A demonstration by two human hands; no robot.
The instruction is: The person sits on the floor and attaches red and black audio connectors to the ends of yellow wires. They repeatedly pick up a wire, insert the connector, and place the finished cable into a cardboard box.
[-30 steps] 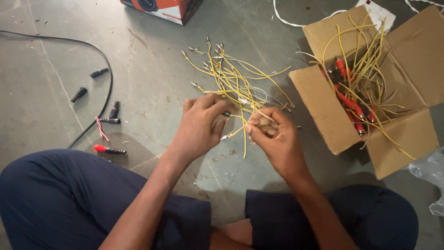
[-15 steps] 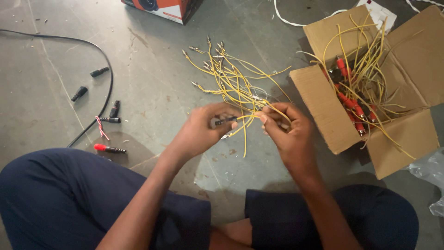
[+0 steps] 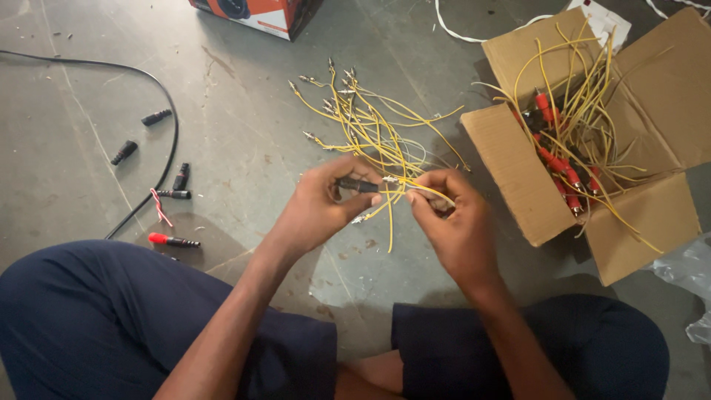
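My left hand point(image 3: 320, 207) pinches a small black plug sleeve point(image 3: 357, 184) between thumb and fingers. My right hand point(image 3: 450, 222) grips a yellow wire point(image 3: 391, 222) whose metal tip points at the sleeve's open end. Both hands hover just above a loose pile of yellow wires with metal tips point(image 3: 366, 122) on the concrete floor. An open cardboard box point(image 3: 518, 170) to the right holds more yellow wires fitted with red and black plugs point(image 3: 563, 170).
Several black plug sleeves point(image 3: 155, 117) and a red-tipped one point(image 3: 170, 240) lie at the left beside a black cable point(image 3: 159, 89). An orange-and-white carton point(image 3: 259, 13) stands at the top. My crossed legs in dark trousers point(image 3: 111, 326) fill the bottom. Clear plastic point(image 3: 692, 274) lies at the right.
My hands have drawn apart slightly. The left hand has turned the black sleeve level, and the right hand has brought the wire's tip up to it.
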